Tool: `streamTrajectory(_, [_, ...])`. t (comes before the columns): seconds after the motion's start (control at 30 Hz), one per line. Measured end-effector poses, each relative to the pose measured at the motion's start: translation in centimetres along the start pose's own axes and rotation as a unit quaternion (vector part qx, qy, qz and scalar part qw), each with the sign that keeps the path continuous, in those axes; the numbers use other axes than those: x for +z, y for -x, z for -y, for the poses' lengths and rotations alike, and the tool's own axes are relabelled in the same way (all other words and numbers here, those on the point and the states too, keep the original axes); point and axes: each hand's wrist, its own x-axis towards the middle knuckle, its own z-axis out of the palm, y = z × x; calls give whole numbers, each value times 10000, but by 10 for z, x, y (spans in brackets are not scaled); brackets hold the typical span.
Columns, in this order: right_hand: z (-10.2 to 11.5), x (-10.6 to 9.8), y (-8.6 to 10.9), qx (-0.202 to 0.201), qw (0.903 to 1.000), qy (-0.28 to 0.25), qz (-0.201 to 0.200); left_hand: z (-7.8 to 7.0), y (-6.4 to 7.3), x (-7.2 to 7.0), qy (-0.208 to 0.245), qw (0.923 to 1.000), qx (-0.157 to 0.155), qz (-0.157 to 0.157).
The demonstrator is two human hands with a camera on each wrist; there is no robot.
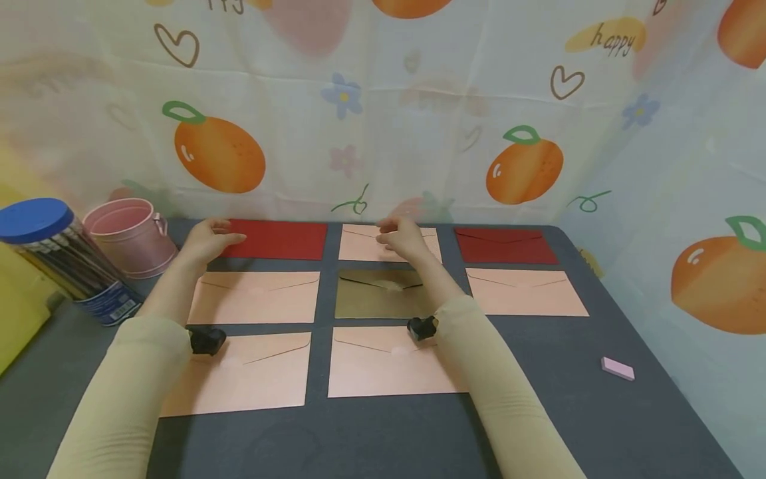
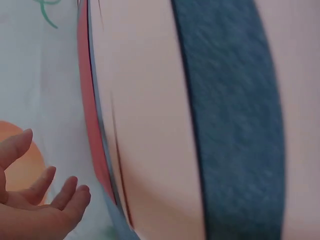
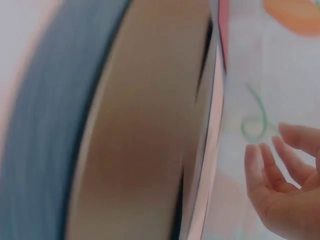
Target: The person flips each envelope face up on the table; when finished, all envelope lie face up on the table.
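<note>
Envelopes lie in rows on a dark grey table. My left hand [image 1: 209, 241] hovers by the left end of a red envelope [image 1: 278, 241] in the back row, fingers loosely bent and nothing in them. Over the peach envelope [image 1: 357, 245] in the back middle is my right hand [image 1: 402, 238], also holding nothing, its fingers half curled. A second red envelope [image 1: 505, 247] closes that row. The middle row has a peach envelope [image 1: 257, 299], an olive-gold one [image 1: 377, 303] and another peach one [image 1: 526, 293]. Two peach envelopes [image 1: 257, 379] [image 1: 383, 376] make up the front row, partly covered by my forearms.
At the left stand a pink bucket [image 1: 128, 243] and a clear tub of pencils [image 1: 78, 266] with a blue lid, beside something yellow [image 1: 20, 313]. A small pink block [image 1: 618, 368] lies at the right. A fruit-print cloth [image 1: 395, 133] hangs behind the table.
</note>
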Motion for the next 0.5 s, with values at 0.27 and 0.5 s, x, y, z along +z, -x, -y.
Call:
streamTrajectory(0.27, [17, 59, -1, -174, 9990, 34, 421, 12, 0, -7, -32, 9987, -475, 174])
streamTrajectory(0.5, [26, 90, 0, -208, 9968, 250, 724, 17, -1, -7, 78, 9978, -622, 227])
